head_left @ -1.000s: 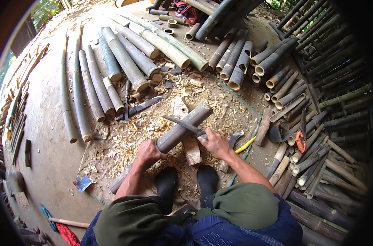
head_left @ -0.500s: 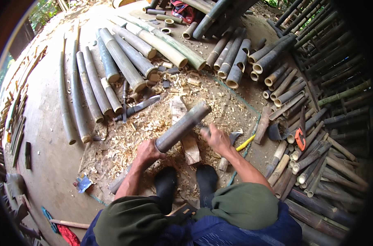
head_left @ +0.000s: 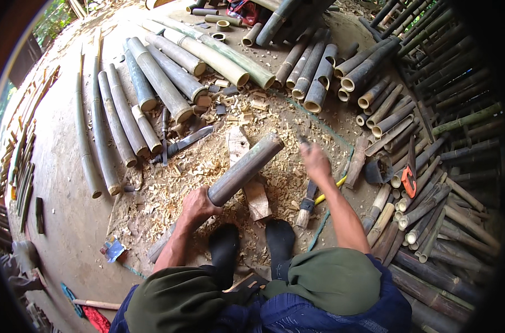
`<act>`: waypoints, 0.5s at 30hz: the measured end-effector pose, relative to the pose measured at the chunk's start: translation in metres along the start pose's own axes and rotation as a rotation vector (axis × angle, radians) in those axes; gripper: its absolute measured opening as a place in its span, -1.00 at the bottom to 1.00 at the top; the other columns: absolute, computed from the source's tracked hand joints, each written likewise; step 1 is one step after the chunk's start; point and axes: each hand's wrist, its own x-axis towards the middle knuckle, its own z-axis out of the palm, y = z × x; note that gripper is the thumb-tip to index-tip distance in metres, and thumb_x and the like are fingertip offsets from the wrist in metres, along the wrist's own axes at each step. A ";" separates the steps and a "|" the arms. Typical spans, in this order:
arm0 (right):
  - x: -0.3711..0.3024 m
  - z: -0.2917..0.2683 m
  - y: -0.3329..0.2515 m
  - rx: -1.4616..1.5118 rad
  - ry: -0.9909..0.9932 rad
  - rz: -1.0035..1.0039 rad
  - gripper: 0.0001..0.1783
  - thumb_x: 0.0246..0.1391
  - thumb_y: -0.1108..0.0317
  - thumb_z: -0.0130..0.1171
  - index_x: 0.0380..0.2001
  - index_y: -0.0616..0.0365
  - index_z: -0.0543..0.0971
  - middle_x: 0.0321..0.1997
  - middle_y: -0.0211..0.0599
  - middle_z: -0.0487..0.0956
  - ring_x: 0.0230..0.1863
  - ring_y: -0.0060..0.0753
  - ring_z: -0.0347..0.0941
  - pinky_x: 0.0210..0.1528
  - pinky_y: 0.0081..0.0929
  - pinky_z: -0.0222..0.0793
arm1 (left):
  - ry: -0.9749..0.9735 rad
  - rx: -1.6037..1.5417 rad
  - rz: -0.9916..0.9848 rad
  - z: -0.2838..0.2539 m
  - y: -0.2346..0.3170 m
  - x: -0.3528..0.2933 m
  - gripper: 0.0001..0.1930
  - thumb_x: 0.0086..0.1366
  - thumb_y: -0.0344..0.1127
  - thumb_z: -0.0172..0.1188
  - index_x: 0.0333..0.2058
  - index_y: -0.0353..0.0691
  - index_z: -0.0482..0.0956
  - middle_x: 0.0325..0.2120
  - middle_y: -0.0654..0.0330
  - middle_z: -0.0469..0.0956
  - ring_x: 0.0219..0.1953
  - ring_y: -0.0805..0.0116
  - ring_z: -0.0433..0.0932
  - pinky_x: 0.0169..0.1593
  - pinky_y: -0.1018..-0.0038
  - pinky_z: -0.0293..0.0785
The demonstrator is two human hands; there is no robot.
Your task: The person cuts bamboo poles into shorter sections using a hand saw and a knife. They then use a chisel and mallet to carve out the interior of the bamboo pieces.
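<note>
My left hand (head_left: 198, 207) is wrapped round a grey-brown bamboo tube (head_left: 245, 169). The tube slants up to the right, and its lower end passes behind my left forearm. Beneath it lies a notched wooden block (head_left: 258, 201), pale and worn. To the right of the tube's upper end, apart from it, is my right hand (head_left: 317, 163). Its fingers are closed, with a small dark object (head_left: 304, 142) sticking out past them, too blurred to name. A wooden-handled blade (head_left: 307, 205) lies on the ground below that hand, beside a yellow strip (head_left: 331, 190).
Wood chips (head_left: 202, 169) cover the ground mat. A long knife (head_left: 192, 140) lies beyond the tube. Bamboo poles (head_left: 163, 83) fan out at the far left. Cut bamboo pieces (head_left: 419, 216) are heaped at right, near an orange-handled saw (head_left: 409, 182). My feet (head_left: 224, 247) flank the block's near end.
My right hand has moved up and to the right, away from the bamboo tube, with the dark object in it. The tube has shifted slightly; my left hand keeps its grip.
</note>
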 end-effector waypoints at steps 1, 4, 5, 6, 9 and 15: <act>0.018 -0.012 0.026 0.161 0.064 0.239 -0.34 0.49 -0.32 -0.10 -0.29 0.12 0.43 -0.64 -0.58 0.36 -0.73 -0.61 0.20 -0.74 -0.40 0.20 | -0.016 -0.009 0.015 0.001 0.006 0.001 -0.34 -0.18 0.01 0.53 -0.15 -0.37 0.68 -0.33 -0.14 0.72 -0.24 -0.09 0.72 -0.05 0.12 0.62; 0.002 0.016 0.029 0.284 0.048 0.350 -0.35 0.32 -0.33 0.22 -0.30 0.15 0.51 -0.60 -0.46 0.48 -0.68 -0.53 0.40 -0.64 -0.36 0.42 | -0.018 0.076 0.006 -0.010 0.001 0.001 -0.34 -0.16 0.01 0.55 -0.14 -0.36 0.68 -0.33 -0.15 0.72 -0.24 -0.11 0.72 -0.06 0.11 0.62; -0.022 0.039 0.011 0.378 -0.016 0.366 -0.39 0.19 -0.24 0.39 -0.31 0.15 0.53 -0.58 -0.43 0.51 -0.58 -0.47 0.52 -0.53 -0.35 0.52 | -0.045 0.090 -0.029 -0.015 -0.009 -0.002 -0.34 -0.16 0.01 0.55 -0.14 -0.35 0.68 -0.33 -0.15 0.72 -0.24 -0.11 0.72 -0.06 0.10 0.62; -0.053 0.055 -0.008 0.460 -0.069 0.384 -0.40 0.07 -0.16 0.57 -0.32 0.16 0.55 -0.56 -0.40 0.54 -0.48 -0.42 0.65 -0.42 -0.35 0.62 | -0.078 0.060 -0.033 -0.023 -0.011 -0.003 -0.36 -0.17 0.00 0.57 -0.15 -0.35 0.67 -0.34 -0.15 0.72 -0.23 -0.13 0.72 -0.07 0.09 0.62; -0.117 0.121 0.020 0.559 -0.170 0.361 -0.29 -0.19 -0.21 0.72 -0.37 0.07 0.49 -0.44 -0.35 0.58 -0.47 -0.39 0.48 -0.33 -0.32 0.53 | -0.067 0.114 0.061 -0.048 -0.011 0.000 -0.24 -0.14 -0.09 0.57 0.09 -0.22 0.58 -0.28 -0.09 0.71 -0.19 -0.07 0.71 -0.03 0.10 0.63; -0.151 0.175 0.017 0.680 -0.173 0.181 -0.37 -0.21 0.12 0.78 -0.24 0.27 0.60 -0.33 -0.26 0.68 -0.33 -0.39 0.60 -0.22 -0.33 0.57 | -0.044 0.118 0.176 -0.101 -0.056 0.011 -0.21 -0.21 -0.30 0.53 0.14 -0.20 0.61 -0.18 -0.07 0.73 -0.11 -0.04 0.72 0.07 0.17 0.64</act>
